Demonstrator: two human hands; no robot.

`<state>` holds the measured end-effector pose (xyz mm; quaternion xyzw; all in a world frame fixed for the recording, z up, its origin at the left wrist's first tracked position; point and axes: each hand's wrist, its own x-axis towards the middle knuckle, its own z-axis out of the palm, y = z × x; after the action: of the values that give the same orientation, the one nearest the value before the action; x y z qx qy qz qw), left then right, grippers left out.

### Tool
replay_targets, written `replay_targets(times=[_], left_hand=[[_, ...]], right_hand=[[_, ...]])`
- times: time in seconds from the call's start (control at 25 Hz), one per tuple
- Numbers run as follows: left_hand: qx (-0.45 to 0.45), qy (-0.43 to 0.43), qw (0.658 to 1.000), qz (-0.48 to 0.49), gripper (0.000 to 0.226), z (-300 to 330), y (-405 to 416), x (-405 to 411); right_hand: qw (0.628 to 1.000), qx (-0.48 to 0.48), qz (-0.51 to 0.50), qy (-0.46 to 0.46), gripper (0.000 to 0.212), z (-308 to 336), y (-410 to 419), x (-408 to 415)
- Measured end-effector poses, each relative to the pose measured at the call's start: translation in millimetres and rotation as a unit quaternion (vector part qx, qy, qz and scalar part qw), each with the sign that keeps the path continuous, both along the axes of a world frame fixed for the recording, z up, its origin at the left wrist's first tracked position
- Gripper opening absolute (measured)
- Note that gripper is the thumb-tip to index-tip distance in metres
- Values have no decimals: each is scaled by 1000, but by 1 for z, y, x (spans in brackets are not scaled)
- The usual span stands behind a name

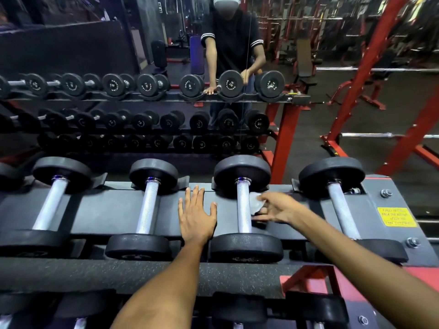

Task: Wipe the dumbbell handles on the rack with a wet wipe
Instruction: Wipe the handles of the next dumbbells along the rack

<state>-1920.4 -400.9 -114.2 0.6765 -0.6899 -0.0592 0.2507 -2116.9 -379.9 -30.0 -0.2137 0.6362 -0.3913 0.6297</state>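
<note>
Rack (123, 205) top tier, seen from the head camera, with four dumbbells lying in cradles, handles running away from the viewer; landmark for all positions below is the third dumbbell handle (244, 207) counted from the left; left hand (196, 214) lies flat and released on the bare shelf just to the left of that handle, fingers straight and spread, holding nothing, apparently bracing; right hand (276, 208) reaches in from the right of that handle and pinches a crumpled wet wipe (257, 202) between thumb and fingers, the wipe touching or nearly touching the handle's right flank, contact not resolvable through motion blur; second dumbbell handle (147, 206) sits well to the left of the landmark, fourth dumbbell handle (342, 210) well to its right, beside a yellow warning label (396, 216); mirror (166, 67) behind the landmark repeats the rack and the person; handling, as judgement: the wipe is light, limp and damp, best wrapped around the bar and held by a closed palm; the knurled steel handle is rigid and grippy, likely to snag thin tissue; the dumbbell is heavy and cradled, so it should stay put under wiping pressure
</note>
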Motion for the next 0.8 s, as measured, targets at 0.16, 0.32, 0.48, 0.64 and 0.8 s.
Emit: replay_targets(times=[0.16, 0.32, 0.48, 0.64, 0.8], left_hand=[[3, -4, 1000, 3, 61, 0, -1, 0], [-3, -8, 1000, 6, 61, -2, -3, 0], [6, -14, 1000, 7, 65, -4, -4, 0], [20, -29, 999, -3, 63, -3, -4, 0], [20, -46, 999, -3, 63, -1, -1, -1]], right_hand=[[979, 32, -63, -189, 43, -5, -24, 25], [990, -46, -134, -19, 21, 6, -31, 26], [858, -328, 11, 396, 22, 19, 2, 32], [365, -479, 469, 646, 30, 34, -28, 63], [194, -439, 571, 666, 25, 43, -49, 22]])
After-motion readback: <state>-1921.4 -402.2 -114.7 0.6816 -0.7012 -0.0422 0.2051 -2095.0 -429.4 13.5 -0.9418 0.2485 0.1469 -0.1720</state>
